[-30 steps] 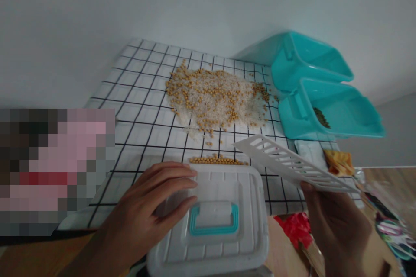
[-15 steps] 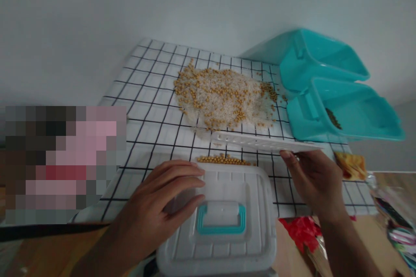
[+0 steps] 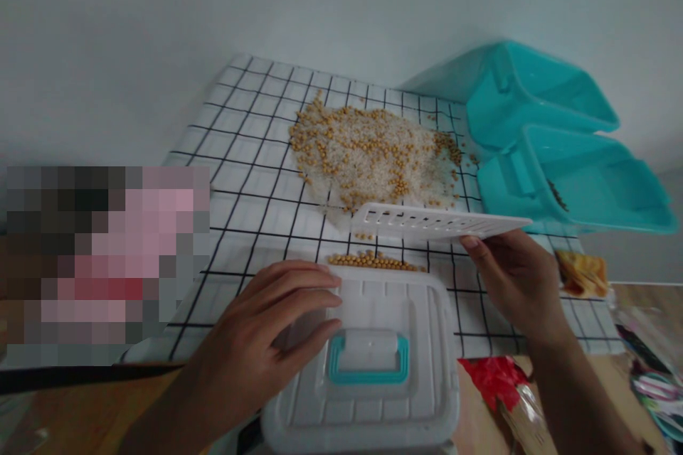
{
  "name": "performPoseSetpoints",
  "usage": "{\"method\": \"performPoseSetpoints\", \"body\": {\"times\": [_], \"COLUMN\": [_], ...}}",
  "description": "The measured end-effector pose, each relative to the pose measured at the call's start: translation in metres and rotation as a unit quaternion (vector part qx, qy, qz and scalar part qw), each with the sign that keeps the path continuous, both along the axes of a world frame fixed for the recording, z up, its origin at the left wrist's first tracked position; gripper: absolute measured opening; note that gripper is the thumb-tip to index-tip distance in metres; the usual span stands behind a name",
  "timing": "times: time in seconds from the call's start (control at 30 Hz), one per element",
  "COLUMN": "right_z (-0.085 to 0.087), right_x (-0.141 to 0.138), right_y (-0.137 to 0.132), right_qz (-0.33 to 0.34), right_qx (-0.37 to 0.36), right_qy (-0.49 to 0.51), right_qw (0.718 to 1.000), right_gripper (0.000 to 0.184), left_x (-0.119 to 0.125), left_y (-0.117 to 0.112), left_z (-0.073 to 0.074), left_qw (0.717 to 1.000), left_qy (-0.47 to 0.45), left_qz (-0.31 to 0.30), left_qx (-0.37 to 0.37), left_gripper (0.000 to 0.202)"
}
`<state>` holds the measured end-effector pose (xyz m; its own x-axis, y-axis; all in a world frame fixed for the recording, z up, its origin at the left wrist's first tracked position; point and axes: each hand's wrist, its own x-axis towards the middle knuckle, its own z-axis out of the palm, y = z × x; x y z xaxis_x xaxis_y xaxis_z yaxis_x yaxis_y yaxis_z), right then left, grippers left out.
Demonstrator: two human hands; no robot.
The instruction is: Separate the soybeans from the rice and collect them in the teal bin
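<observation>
Panel [image 3: 427,229] shifted left; box [image 3: 373,313] near beans [image 3: 375,261].

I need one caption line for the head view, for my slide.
Left hand on a lidded box, right hand holding a slotted plate near mixed beans and white grains.

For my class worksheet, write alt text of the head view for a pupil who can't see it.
A person's right hand holds a white slotted plate over a checked cloth, while the left hand rests on a lidded box. Beyond the plate lie mixed yellow beans and pale grains, with two turquoise bins to the right.
</observation>
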<state>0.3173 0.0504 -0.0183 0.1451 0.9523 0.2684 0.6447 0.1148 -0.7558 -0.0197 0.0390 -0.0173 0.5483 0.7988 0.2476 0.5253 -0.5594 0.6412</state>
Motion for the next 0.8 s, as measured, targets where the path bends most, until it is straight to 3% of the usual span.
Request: {"method": "performPoseSetpoints", "body": {"times": [0.8], "right_z": [-0.001], "right_x": [0.004], "right_y": [-0.011], "right_qz": [0.011], "right_qx": [-0.005], "right_qy": [-0.004], "right_qw": [1.0], "right_gripper": [0.01], "left_x": [-0.001], "left_y": [0.001], "left_z": [-0.005], "left_qw": [1.0], "left_qy": [-0.015], "left_qz": [-0.003], "left_qx": [0.013], "left_gripper": [0.032]}}
